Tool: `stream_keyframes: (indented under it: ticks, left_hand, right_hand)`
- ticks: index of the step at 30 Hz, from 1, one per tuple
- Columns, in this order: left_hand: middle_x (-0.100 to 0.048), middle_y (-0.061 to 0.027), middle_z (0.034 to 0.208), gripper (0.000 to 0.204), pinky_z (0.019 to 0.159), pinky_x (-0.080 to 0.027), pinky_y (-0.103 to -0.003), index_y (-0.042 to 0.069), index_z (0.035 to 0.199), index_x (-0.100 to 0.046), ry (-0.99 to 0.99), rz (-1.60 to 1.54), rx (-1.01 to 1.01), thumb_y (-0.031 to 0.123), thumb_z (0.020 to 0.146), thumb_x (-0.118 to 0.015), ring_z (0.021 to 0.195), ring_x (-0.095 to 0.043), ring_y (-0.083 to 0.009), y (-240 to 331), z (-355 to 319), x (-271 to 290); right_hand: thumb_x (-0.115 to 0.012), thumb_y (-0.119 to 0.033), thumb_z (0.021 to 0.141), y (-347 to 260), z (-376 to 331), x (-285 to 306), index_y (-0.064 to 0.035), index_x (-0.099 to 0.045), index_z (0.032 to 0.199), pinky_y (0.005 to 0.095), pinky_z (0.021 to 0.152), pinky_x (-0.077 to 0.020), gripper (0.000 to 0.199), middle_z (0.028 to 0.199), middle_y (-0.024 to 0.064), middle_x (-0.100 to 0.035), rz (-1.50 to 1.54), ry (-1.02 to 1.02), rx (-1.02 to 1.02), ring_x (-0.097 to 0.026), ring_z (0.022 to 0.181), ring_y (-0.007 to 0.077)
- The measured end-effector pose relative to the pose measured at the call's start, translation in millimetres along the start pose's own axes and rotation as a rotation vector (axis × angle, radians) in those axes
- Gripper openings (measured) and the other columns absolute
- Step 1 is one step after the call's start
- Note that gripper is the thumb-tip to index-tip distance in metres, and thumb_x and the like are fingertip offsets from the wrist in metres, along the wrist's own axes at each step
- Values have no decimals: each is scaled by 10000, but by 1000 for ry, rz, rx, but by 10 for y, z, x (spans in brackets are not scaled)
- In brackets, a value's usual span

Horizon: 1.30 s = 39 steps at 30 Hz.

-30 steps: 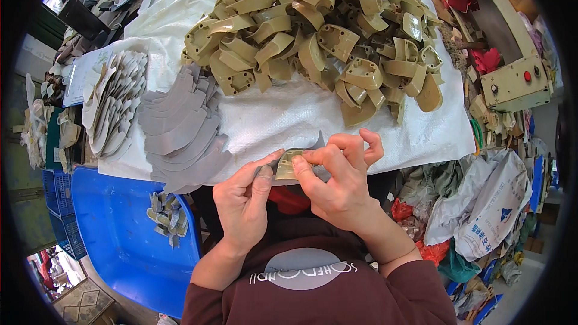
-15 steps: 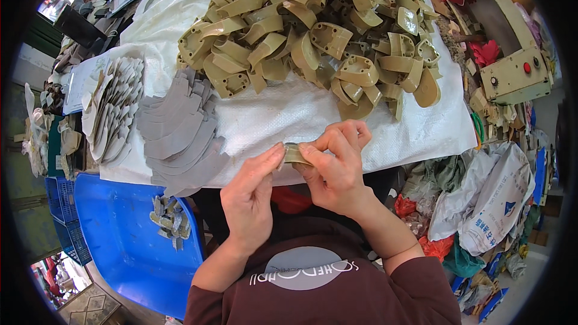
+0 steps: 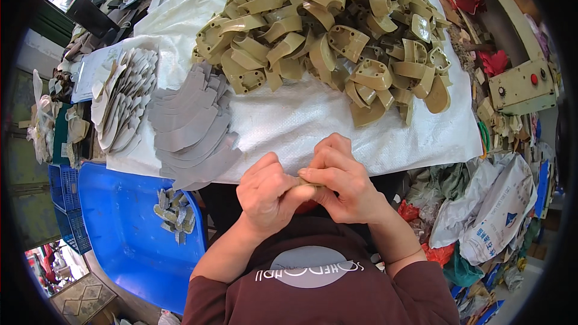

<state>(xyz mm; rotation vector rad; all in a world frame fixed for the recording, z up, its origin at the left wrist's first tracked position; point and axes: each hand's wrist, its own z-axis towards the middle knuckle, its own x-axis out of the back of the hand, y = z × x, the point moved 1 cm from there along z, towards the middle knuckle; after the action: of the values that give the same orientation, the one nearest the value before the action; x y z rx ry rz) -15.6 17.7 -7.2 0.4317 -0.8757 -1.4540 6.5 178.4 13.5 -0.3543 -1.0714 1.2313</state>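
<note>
Both my hands meet in front of my chest at the table's near edge, pinching a small olive shoe heel (image 3: 310,182). My left hand (image 3: 267,194) is closed, its thumb pressed along the near side of the heel. Fingers curled, my right hand (image 3: 347,185) grips the other end. Most of the heel is hidden by the fingers. Beyond them rises a big heap of olive plastic shoe heels (image 3: 347,42), some showing small holes. Fanned-out grey curved cover pieces (image 3: 189,121) lie to the left, with a second stack of paler pieces (image 3: 125,101) farther left.
White woven sheeting (image 3: 277,121) covers the table. A blue tub (image 3: 114,229) holding several small greyish pieces (image 3: 174,212) stands below left. At right are a control box (image 3: 522,87) with a red button, and plastic bags (image 3: 498,213).
Both hands have drawn nearer my body, and my left hand has curled tighter with its thumb over the heel, covering more of it. The view has shifted slightly.
</note>
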Motion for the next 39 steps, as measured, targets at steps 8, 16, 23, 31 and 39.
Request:
stream_keyframes:
  ticks: [8,16,23,31,39]
  left_hand:
    - [-493,-1,717,257,608,-388,-292,87,793,-685,98,192,-89,-21,574,-767,716,-478,-198,13,-12,141]
    - [-501,-32,802,300,668,-413,-319,137,835,-665,128,61,-31,-19,600,-767,794,-486,-236,123,30,272]
    - [-609,-89,931,292,712,-440,-308,38,841,-596,-30,-114,-123,-80,592,-695,790,-647,-240,126,-67,111]
    - [-583,-53,894,231,640,-359,-299,78,826,-602,-102,430,-240,57,608,-675,726,-604,-189,190,-14,27]
    - [-572,-75,895,215,609,-356,-308,64,837,-585,-222,552,-195,68,637,-664,706,-541,-197,218,31,15]
  right_hand:
    - [-780,-206,672,50,6,-7,-59,-587,1056,376,805,-406,454,1118,93,-603,-194,27,87,-476,929,311]
    - [-631,-314,899,9,-366,-73,-13,-558,1101,350,911,-429,370,1173,150,-565,847,45,-781,-528,1071,211]
    - [-393,-220,1014,-52,-308,-177,13,-471,1107,349,854,-515,262,1131,220,-596,1141,410,-636,-614,1006,236]
    - [-368,-173,1017,-164,-294,-212,53,-489,1110,343,915,-490,272,1231,256,-556,987,389,-606,-594,1068,229]
    - [-397,-271,1010,-148,-298,-199,70,-522,1157,298,852,-491,391,1188,216,-599,381,196,-550,-637,985,245]
